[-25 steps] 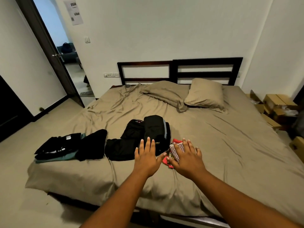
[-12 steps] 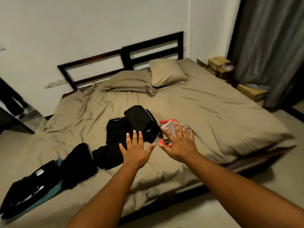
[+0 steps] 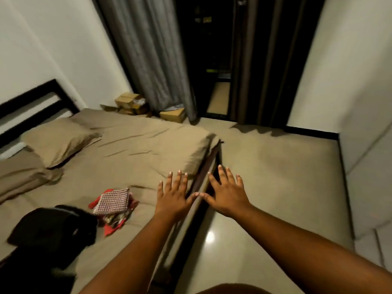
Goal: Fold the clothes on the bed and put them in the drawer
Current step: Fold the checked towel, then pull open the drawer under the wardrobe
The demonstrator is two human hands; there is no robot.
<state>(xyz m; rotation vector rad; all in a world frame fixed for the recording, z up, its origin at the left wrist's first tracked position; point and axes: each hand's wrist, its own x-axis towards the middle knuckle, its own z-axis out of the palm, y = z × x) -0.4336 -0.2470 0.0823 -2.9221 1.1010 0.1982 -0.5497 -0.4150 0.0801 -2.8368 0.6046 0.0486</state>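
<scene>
Two hands (image 3: pixel 172 200) (image 3: pixel 228 196), one black pile (image 3: pixel 53 228), one checkered pile (image 3: pixel 112 202).

Red-and-white checked cloth (image 3: pixel 113 202), black garment (image 3: pixel 53 227), tan sheet (image 3: pixel 131 149)

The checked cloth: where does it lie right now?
Head view, lower left: the checked cloth lies on the bed atop red fabric, between the black clothes and the left hand.

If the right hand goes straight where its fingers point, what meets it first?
For the right hand the way looks free over the floor, probably until the dark opening between the curtains.
</scene>
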